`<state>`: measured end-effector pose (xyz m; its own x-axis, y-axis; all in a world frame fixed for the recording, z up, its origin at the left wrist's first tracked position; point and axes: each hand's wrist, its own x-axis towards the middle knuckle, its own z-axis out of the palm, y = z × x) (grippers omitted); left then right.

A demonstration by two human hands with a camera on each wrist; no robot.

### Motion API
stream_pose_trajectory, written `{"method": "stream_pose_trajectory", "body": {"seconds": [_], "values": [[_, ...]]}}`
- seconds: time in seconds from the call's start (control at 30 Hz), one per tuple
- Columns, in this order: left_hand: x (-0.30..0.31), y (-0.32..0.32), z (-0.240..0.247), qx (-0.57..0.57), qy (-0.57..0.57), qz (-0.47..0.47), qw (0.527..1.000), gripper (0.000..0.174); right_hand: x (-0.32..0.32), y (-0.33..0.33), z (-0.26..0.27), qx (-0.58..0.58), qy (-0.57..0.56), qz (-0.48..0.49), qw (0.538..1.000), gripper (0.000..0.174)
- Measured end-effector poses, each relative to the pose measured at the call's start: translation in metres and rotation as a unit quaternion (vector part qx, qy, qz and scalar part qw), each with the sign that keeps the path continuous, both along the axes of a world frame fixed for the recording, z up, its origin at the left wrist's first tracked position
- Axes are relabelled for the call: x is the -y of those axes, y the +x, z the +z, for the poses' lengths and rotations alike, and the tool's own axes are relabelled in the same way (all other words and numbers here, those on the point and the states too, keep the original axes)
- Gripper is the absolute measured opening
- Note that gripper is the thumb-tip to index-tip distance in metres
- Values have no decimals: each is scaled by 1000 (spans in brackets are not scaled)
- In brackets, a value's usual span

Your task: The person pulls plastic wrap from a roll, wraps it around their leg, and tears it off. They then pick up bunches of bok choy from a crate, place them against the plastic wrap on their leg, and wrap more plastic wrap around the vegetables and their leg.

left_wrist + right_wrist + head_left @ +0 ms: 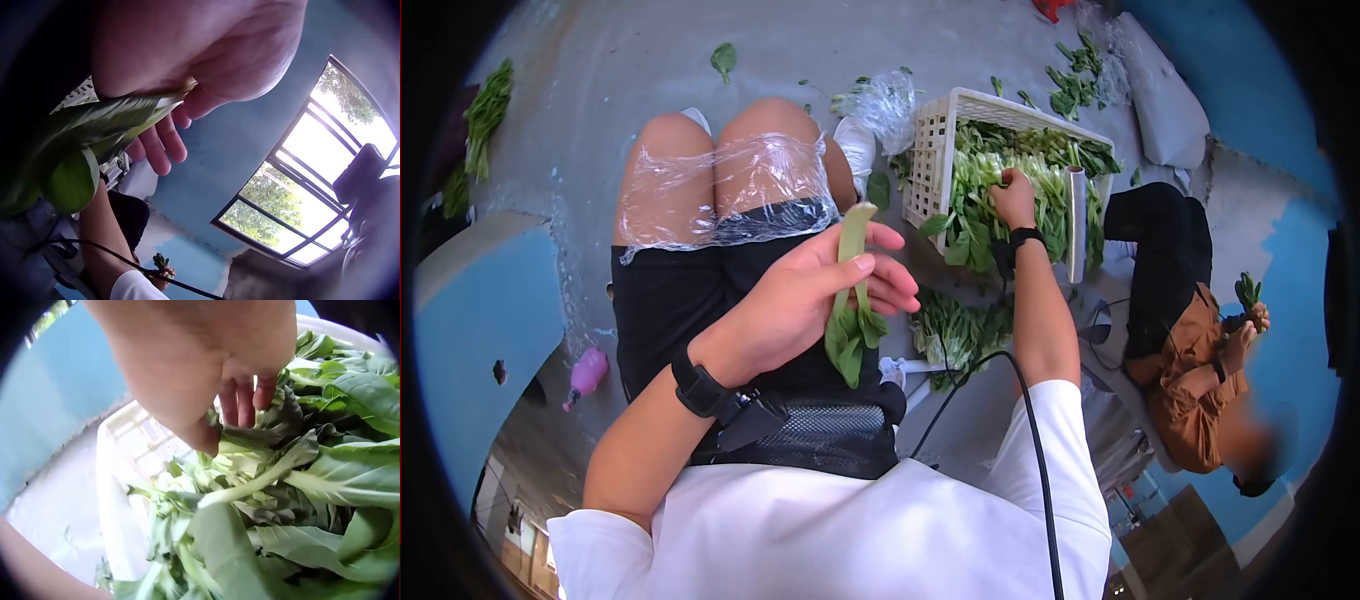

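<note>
Pale-stemmed leafy green bunch [845,350] lies in the left hand [790,295], at the centre of the frame, its leaves hanging down; thumb and palm grip it while the other fingers reach out loosely. That light hold could let a stem slide out if the thumb lifts. The right hand [1015,200], upper right, bends its fingers round leaves among the loose greens [970,235] in the white slatted plastic crate [933,170]; tangled leaves could tear or drag neighbours over the rim if pulled hard. A pale upright bar [1076,225] stands close beside that hand and could knock its wrist. The black cable [1035,430] rises past the right arm and might snag. Clear crinkled film [775,165] covers the knees, upper left of centre; more greens [950,330] lie below the crate, and a person in brown [1190,380] sits at right.
</note>
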<state>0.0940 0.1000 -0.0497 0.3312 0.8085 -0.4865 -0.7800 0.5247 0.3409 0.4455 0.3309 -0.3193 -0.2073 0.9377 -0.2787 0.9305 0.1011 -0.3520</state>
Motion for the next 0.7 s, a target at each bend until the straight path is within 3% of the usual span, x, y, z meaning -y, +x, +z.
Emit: {"method": "stream_pose_trajectory", "body": {"seconds": [0.03, 0.1, 0.17, 0.23, 0.3, 0.37, 0.5, 0.57, 0.7], "values": [[-3, -2, 0, 6, -10, 7, 1000, 28, 0, 4, 6, 2, 1, -3, 1000, 41], [-7, -4, 0, -4, -20, -4, 1000, 28, -1, 12, 24, -53, -60, -113, 990, 47], [-9, -5, -1, -15, -30, -16, 999, 28, 1, 24, 25, -70, -28, -89, 993, 45], [-9, -4, -3, -35, -32, -30, 998, 28, 9, 27, 38, -185, -118, -203, 954, 36], [-8, 0, -1, -47, -32, -34, 998, 27, 9, 33, 38, -198, -161, -190, 948, 39], [-5, 1, -1, -60, -34, -34, 997, 27, 15, 31, 41, -182, -167, -247, 937, 44], [4, 3, -3, -53, -38, -30, 997, 25, 27, 40, 24, -64, -94, -157, 981, 41], [8, 4, -1, -56, -41, -26, 997, 25, 25, 50, 6, -7, -25, -63, 998, 41], [15, 3, 0, -60, -42, -22, 997, 25, 20, 30, -9, -21, 62, -16, 998, 45]]}}
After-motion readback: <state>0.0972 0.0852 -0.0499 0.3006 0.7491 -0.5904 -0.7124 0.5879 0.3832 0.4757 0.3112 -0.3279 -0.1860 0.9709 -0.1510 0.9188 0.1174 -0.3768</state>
